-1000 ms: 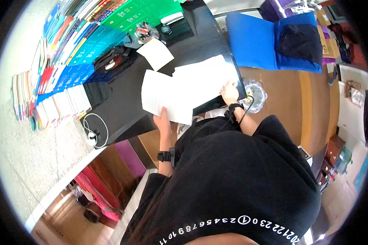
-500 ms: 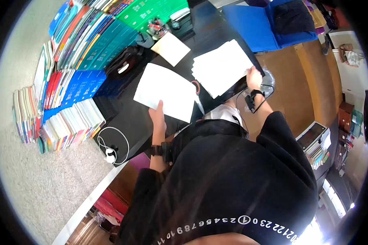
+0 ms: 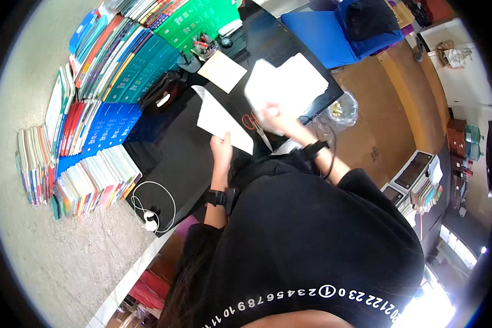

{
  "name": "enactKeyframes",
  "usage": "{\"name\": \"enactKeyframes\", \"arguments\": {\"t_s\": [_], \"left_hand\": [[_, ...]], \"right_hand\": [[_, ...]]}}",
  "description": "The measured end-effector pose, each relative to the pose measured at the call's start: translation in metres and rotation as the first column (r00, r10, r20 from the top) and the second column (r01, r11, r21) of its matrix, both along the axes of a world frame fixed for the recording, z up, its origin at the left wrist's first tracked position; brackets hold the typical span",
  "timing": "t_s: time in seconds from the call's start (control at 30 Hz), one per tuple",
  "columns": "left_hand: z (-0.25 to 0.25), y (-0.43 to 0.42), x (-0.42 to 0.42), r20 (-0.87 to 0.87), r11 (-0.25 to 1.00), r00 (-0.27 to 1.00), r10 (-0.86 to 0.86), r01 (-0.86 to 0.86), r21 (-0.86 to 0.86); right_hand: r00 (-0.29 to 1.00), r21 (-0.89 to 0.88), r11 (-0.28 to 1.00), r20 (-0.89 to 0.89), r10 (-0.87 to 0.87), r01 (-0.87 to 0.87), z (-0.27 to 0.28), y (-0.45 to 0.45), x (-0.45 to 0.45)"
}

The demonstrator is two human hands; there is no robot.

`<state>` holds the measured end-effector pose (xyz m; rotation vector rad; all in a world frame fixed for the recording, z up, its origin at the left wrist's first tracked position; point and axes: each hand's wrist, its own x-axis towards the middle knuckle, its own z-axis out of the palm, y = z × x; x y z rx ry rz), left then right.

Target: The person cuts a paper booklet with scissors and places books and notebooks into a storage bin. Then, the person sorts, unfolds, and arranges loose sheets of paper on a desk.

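My left hand (image 3: 221,148) grips the lower edge of some white paper (image 3: 223,121), which is tilted up off the black desk. My right hand (image 3: 281,121) is closed on another white sheet (image 3: 261,82), blurred by motion and raised at the near left side of the paper stack (image 3: 310,82). Between the two hands lie scissors (image 3: 250,121) with orange handles, their blades pointing toward my body. A cream-coloured square of paper (image 3: 222,71) rests farther back on the desk.
Rows of books and binders (image 3: 115,126) line the left side and back. A pen holder (image 3: 205,46) and a dark bag (image 3: 164,90) stand near them. A white cable with plug (image 3: 150,221) lies at the left corner. Right of the desk are a plastic-lined bin (image 3: 344,109) and a blue chair (image 3: 317,35).
My right hand has moved left from the stack's right edge, now with a sheet lifted. The paper in my left hand has tilted upward, and more of the scissors shows.
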<state>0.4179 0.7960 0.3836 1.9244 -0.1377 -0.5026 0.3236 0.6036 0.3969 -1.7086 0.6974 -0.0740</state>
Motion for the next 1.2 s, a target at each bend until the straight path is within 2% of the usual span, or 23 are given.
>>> {"name": "enactKeyframes", "arguments": {"t_s": [0.03,0.07,0.1,0.13,0.23,0.27,0.37,0.4,0.43,0.47,0.5,0.53,0.57,0.6,0.7,0.8,0.87,0.93,1.0,1.03,1.1,1.13,1.2], "left_hand": [[-0.020,0.002,0.004,-0.103,0.973,0.969,-0.227,0.231,0.029],[-0.011,-0.008,-0.002,-0.124,0.960,0.954,-0.273,0.262,-0.096],[0.001,-0.019,-0.011,-0.143,0.932,0.935,-0.323,0.289,-0.217],[0.011,-0.028,-0.015,-0.233,0.911,0.918,-0.321,0.232,-0.340],[0.030,-0.043,-0.013,-0.225,0.861,0.890,-0.397,0.276,-0.426],[0.028,-0.049,-0.011,-0.150,0.890,0.914,-0.378,0.314,-0.330],[0.024,-0.069,-0.009,0.027,0.949,0.950,-0.312,0.310,0.052],[0.013,-0.073,-0.009,0.184,0.969,0.952,-0.244,0.233,0.081],[0.004,-0.074,-0.007,0.202,0.978,0.958,-0.201,0.184,0.099],[0.002,-0.075,-0.005,0.220,0.984,0.963,-0.157,0.134,0.117],[0.002,-0.075,-0.002,0.238,0.987,0.965,-0.113,0.083,0.135],[0.003,-0.074,0.001,0.234,0.996,0.969,-0.077,0.064,0.064],[0.007,-0.076,0.003,0.226,1.000,0.974,-0.009,0.007,0.011],[0.008,-0.076,0.006,0.239,0.999,0.971,0.032,-0.030,-0.010],[0.017,-0.074,0.012,0.271,0.996,0.960,0.074,-0.085,0.030],[0.023,-0.080,0.016,0.273,0.991,0.959,0.081,-0.107,0.081],[0.022,-0.085,0.019,0.266,0.987,0.961,0.068,-0.103,0.121],[0.019,-0.091,0.022,0.265,0.982,0.964,0.034,-0.082,0.170],[0.018,-0.097,0.025,0.273,0.989,0.962,-0.017,-0.024,0.144],[0.017,-0.100,0.027,0.277,0.992,0.960,-0.040,0.004,0.128],[0.025,-0.109,0.028,0.269,0.990,0.961,-0.064,0.026,0.141],[0.028,-0.112,0.029,0.266,0.989,0.961,-0.074,0.035,0.147],[0.031,-0.113,0.033,0.282,0.987,0.954,-0.096,0.054,0.154]], "right_hand": [[0.983,-0.090,0.996,0.180,0.044,-0.028,-0.006,0.019,0.008],[0.962,0.035,0.999,0.274,0.005,-0.015,0.007,0.034,0.015],[0.963,-0.006,0.999,0.266,0.044,-0.044,0.009,0.039,0.019],[0.969,0.059,0.996,0.242,0.047,-0.063,0.012,0.037,0.021],[0.957,0.258,0.950,0.273,0.100,-0.173,0.004,0.017,0.015],[0.945,0.323,0.920,0.304,0.123,-0.224,0.006,0.009,0.013],[0.903,0.312,0.888,0.374,0.212,-0.338,0.012,-0.020,0.001],[0.931,0.240,0.926,0.297,0.214,-0.290,0.003,-0.033,-0.003],[0.961,0.132,0.968,0.207,0.184,-0.213,-0.008,-0.051,-0.005],[0.979,0.054,0.998,0.203,0.018,-0.030,-0.025,-0.066,-0.012],[0.973,-0.025,0.986,0.171,-0.158,0.165,-0.075,-0.086,-0.017],[0.978,-0.042,0.977,0.019,-0.209,0.209,-0.095,-0.115,-0.026],[0.946,-0.264,0.938,-0.171,-0.274,0.224,-0.112,-0.137,-0.035],[0.912,-0.364,0.914,-0.286,-0.294,0.180,-0.123,-0.156,-0.044],[0.842,-0.509,0.852,-0.507,-0.184,-0.121,-0.124,-0.191,-0.064],[0.811,-0.593,0.802,-0.505,-0.296,-0.076,-0.148,-0.194,-0.065],[0.794,-0.442,0.896,-0.528,-0.302,0.046,-0.154,-0.197,-0.062],[0.797,-0.442,0.893,-0.511,-0.323,0.079,-0.158,-0.193,-0.058],[0.822,-0.600,0.800,-0.443,-0.357,0.024,-0.166,-0.185,-0.056],[0.838,-0.604,0.794,-0.398,-0.373,0.067,-0.170,-0.183,-0.056],[0.864,-0.605,0.782,-0.305,-0.400,0.148,-0.159,-0.178,-0.054],[0.890,-0.685,0.718,-0.241,-0.387,0.126,-0.153,-0.174,-0.055],[0.921,-0.679,0.731,-0.237,-0.310,0.071,-0.118,-0.166,-0.052]]}}
